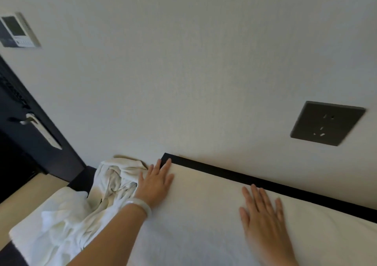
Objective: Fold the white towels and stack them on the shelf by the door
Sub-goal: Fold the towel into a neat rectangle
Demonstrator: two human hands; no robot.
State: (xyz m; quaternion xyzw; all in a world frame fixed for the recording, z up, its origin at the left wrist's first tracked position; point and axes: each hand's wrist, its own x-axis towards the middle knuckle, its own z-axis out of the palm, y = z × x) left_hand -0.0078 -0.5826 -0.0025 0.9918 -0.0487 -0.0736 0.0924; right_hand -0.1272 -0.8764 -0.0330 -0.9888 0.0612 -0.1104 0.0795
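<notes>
A white towel lies spread flat on a dark-edged surface against the wall. My left hand presses flat on its far left corner, fingers straight, a pale bangle on the wrist. My right hand lies flat on the towel further right, fingers spread. A crumpled heap of white towels sits just left of my left hand, and more bunched white cloth lies below it at the lower left.
The dark edge strip of the surface runs along the pale wall. A dark wall socket is at the right. A dark door with a metal handle stands at the left, with a wall control panel above it.
</notes>
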